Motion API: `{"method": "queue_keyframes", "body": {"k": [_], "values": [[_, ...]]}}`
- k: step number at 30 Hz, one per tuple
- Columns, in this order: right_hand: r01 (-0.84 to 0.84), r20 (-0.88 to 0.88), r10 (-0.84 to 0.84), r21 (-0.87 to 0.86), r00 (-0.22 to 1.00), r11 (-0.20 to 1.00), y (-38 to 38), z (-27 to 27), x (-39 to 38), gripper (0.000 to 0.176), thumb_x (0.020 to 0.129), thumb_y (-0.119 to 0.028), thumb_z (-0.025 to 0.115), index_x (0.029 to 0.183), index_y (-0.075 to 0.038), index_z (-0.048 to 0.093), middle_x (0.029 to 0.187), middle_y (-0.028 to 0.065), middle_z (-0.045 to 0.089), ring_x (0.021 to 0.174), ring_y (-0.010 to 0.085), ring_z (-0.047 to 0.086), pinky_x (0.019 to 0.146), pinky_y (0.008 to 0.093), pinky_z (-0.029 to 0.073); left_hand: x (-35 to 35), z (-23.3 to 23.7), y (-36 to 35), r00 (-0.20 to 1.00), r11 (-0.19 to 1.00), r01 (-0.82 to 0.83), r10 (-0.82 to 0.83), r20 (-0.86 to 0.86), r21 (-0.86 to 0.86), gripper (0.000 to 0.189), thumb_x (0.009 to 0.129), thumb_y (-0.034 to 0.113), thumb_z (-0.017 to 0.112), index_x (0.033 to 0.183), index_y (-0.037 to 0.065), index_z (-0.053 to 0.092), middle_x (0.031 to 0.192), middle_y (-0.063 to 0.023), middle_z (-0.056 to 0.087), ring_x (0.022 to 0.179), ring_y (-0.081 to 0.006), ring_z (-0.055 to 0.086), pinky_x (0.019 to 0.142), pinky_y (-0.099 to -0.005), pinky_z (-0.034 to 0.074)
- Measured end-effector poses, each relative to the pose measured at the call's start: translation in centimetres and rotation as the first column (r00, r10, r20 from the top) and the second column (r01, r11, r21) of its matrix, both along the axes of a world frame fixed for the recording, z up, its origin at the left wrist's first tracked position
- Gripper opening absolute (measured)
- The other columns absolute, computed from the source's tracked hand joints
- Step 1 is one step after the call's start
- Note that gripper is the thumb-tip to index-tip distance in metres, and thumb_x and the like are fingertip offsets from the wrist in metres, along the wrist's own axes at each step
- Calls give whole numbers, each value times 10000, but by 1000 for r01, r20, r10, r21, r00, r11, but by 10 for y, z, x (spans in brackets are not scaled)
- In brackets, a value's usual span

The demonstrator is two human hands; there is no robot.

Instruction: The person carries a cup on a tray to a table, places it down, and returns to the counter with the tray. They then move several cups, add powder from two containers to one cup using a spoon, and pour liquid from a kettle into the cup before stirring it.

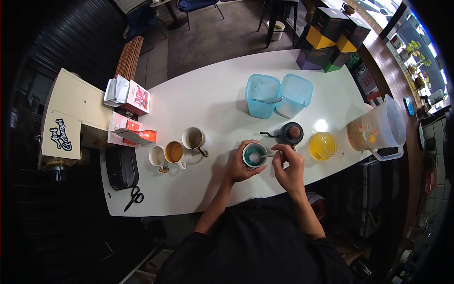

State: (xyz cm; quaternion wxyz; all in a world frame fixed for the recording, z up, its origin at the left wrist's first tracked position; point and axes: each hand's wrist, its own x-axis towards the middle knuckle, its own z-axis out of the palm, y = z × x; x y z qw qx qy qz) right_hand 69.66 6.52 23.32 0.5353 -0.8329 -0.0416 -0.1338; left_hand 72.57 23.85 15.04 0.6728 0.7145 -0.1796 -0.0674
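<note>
My left hand [240, 169] is wrapped round a small cup [254, 165] with a teal inside, near the table's front edge. Between the fingers of my right hand [290, 166] is the handle of a spoon [267, 155], whose bowl sits inside the cup. What the cup contains is hard to make out. Just behind my right hand stands a dark lidded pot [291, 135] with a thin curved piece at its left. To the right is a glass jug of yellow liquid [323, 146]. Three mugs, a large one [194, 138], a brown-lined one [174, 152] and a small one [157, 155], stand left.
Two blue plastic tubs [263, 111] stand toward the back, and a large translucent pitcher [373, 128] at right. Scissors [134, 198], a black case [122, 168] and red-white packets [137, 100] lie left on the white table [203, 90]. Dark boxes [328, 42] sit at the far corner.
</note>
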Motion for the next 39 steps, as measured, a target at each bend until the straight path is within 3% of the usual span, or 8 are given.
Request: {"method": "queue_keyframes", "body": {"k": [4,6,9,16,18,24,30,39], "values": [[-35,-60,32,-34,998,999,9,-4,-2,131,801,21,630,931,14,642,676,114,592,538,163,570,531,287,442,1,-3,-1,999,999,-1,2,49,-32,711,669,150,845,1265,25,479,1103,-94,620,1042,-184,616,911,-323,490],[-70,-86,66,-43,994,997,10,-6,-2,126,808,-3,657,931,16,633,736,138,610,557,191,583,545,316,460,1,-3,0,1000,1000,-3,3,11,-14,704,645,139,838,1246,12,493,1195,-126,602,1086,-206,604,939,-343,478],[-63,-31,61,-55,998,997,11,-11,1,89,819,16,660,903,31,637,684,90,611,536,132,565,527,261,446,1,-2,-1,1000,1000,-2,2,17,-30,702,641,133,838,1242,12,497,1194,-123,605,1080,-205,607,935,-343,481],[-142,-102,139,-21,985,990,13,-21,3,123,857,1,641,977,31,644,754,124,615,594,177,598,555,282,464,1,-1,-1,1000,999,0,0,-12,-43,706,639,122,835,1246,14,491,1196,-117,605,1080,-208,606,937,-344,480],[-203,-162,190,-70,968,977,14,-17,2,152,890,-8,601,1035,18,641,822,149,600,670,257,621,608,323,478,2,-4,-1,1000,999,-2,3,31,-52,717,649,118,838,1266,42,482,1129,-94,613,1059,-181,611,916,-324,489],[-323,-119,312,-86,943,943,12,-17,1,134,903,-18,549,1009,5,628,904,174,580,791,392,597,695,441,474,1,-5,-1,1000,999,1,-1,4,-39,709,640,91,820,1262,48,485,1164,-94,598,1097,-189,593,936,-334,479],[-365,-177,330,-224,927,904,9,-6,4,111,883,1,543,966,8,616,912,175,578,822,397,604,711,446,482,2,-5,-2,999,1000,-5,7,44,-27,707,642,94,823,1262,50,485,1172,-99,593,1090,-195,598,933,-331,481],[-376,-52,372,-148,927,915,11,-16,8,196,837,57,571,1019,4,624,913,166,575,818,384,615,710,420,494,1,-9,-1,999,999,-1,2,36,-41,716,644,98,828,1268,45,479,1175,-103,593,1089,-198,599,929,-332,486]]}}
